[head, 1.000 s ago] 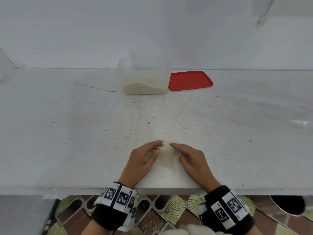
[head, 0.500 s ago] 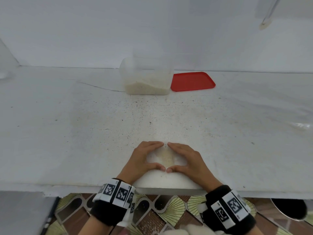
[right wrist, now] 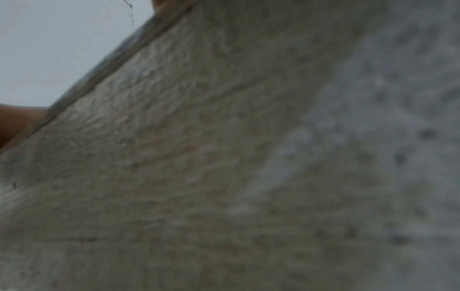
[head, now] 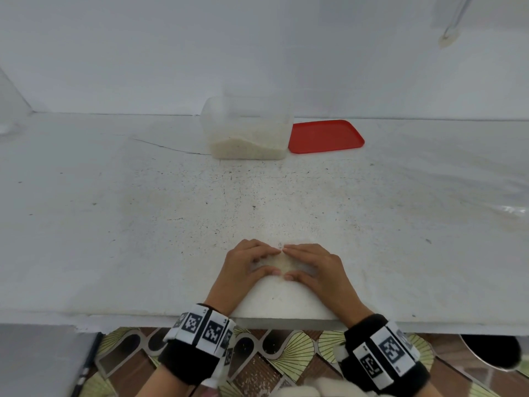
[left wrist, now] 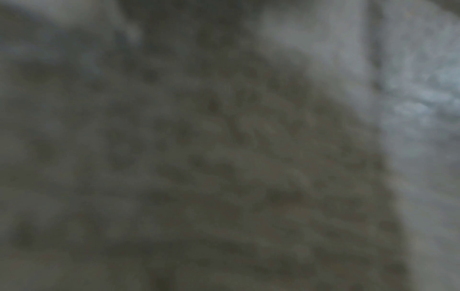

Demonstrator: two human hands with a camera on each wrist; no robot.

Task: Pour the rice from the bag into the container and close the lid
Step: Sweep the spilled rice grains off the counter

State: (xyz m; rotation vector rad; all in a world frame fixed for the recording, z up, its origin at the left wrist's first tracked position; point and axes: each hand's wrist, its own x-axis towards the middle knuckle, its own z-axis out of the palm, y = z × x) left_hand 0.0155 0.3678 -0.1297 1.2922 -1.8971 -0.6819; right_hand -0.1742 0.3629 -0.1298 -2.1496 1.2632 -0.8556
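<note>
2 hands at the near edge of the white counter, cupped around a small heap of spilled rice. Left hand on the heap's left, fingers curved inward, thumb tip nearly meeting the other thumb. Right hand mirrored on the right, index tips touching at the far side. Fingers bent loosely against the grains, edges down on the counter, closed on nothing. Clear container well beyond the hands near the back wall, lidless, rice banked higher on its left side. Red lid flat on the counter, just beside the container's right wall. Bag: cannot tell where. Both wrist views blurred, showing only rough counter surface close up.
</note>
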